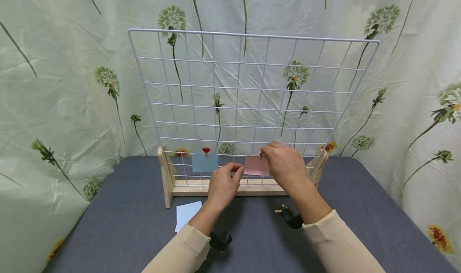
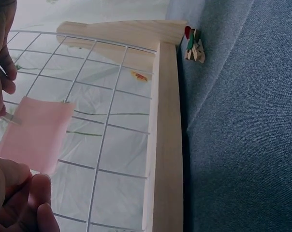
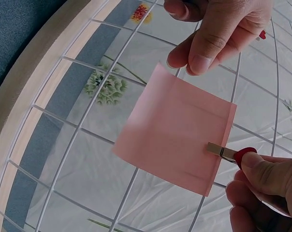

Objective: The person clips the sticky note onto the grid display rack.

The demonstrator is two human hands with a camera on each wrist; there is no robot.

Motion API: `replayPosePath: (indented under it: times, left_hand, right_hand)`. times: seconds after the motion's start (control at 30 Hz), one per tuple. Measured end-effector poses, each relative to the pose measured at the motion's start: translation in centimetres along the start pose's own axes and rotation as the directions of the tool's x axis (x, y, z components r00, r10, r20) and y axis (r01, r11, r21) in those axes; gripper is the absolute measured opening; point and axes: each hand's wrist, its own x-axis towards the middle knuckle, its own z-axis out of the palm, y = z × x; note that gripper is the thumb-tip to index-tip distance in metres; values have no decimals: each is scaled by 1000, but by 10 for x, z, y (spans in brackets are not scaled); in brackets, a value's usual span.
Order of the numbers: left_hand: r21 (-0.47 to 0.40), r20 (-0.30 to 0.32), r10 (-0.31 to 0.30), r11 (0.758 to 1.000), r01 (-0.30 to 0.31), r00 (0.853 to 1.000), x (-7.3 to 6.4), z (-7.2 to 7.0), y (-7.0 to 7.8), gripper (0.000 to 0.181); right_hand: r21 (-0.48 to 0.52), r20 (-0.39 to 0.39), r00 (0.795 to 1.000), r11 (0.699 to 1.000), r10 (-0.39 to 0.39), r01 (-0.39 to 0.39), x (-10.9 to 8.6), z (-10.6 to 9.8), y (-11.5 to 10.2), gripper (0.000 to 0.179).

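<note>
Pink paper note [image 1: 257, 165] on the lower grid, right of the pale blue note [image 1: 205, 163].
We pinch the red-heart clothespin [image 3: 214, 148] at the pink note's upper edge with the right hand [image 1: 288, 165]; the fingers of the left hand [image 1: 224, 183], loosely bent, sit just beside its left edge. The white wire grid [image 1: 252, 35] stands in a wooden base [image 1: 194, 191] on a blue-grey cloth surface [image 1: 108, 221]. Behind it hangs a wrinkled curtain [image 1: 54, 105] printed with dandelions.

Creased pale curtain [image 1: 68, 109] printed with dandelion heads [image 1: 107, 79] spans nine through twelve to three o'clock; dark grey-blue tabletop [image 1: 119, 217] at six
</note>
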Motion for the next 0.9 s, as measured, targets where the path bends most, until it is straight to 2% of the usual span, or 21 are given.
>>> replayPosePath:
  times: [0.17,0.5,0.73,0.9]
  left_hand:
    - [4,9,-15,1000,15,1000,-1,1,-1,18]
    - [2,14,-28,1000,28,1000,-4,0,-2,18]
    - [4,10,-9,1000,9,1000,-6,1,-5,18]
    - [6,4,15,1000,-15,1000,-10,0,-7,16]
  right_hand:
    - [-4,-11,1000,1000,-9,9,-1,-2,-1,6]
    - [23,-98,995,1000,-17,20,-7,-2,0,10]
    - [59,-114,993,998,11,-5,-8,-7,0,5]
    - [75,-129,992,997,2,8,-9,-9,0,5]
